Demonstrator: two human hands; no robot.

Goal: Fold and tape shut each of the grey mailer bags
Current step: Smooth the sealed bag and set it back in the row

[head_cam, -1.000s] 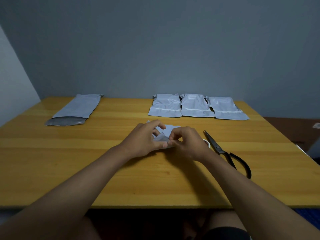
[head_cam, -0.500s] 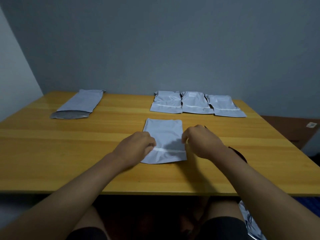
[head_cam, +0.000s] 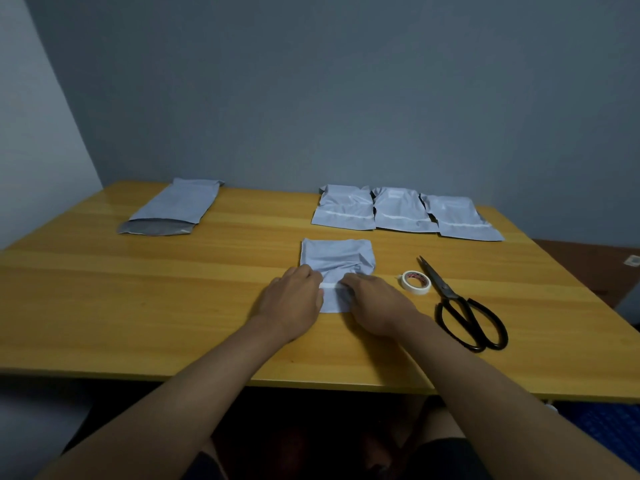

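Observation:
A folded grey mailer bag [head_cam: 337, 259] lies flat at the table's middle, with a white tape strip [head_cam: 331, 285] across its lower part. My left hand [head_cam: 292, 301] rests on the bag's left edge, fingertips at the strip's left end. My right hand [head_cam: 377, 303] covers the bag's right lower part, fingers lying on the strip. Three folded, taped bags [head_cam: 346, 211] [head_cam: 400, 211] [head_cam: 457, 220] sit in a row at the back right. One unfolded bag [head_cam: 175, 207] with its dark mouth open lies at the back left.
A white tape roll [head_cam: 416, 282] lies just right of my right hand. Black scissors [head_cam: 464, 311] lie beyond it, blades pointing away from me. The wooden table [head_cam: 138, 306] ends near my body, and a grey wall stands behind it.
My hands went from bunched together over the bag to its two sides, then back inward onto the tape strip. The right hand moved left, uncovering the tape roll and scissors.

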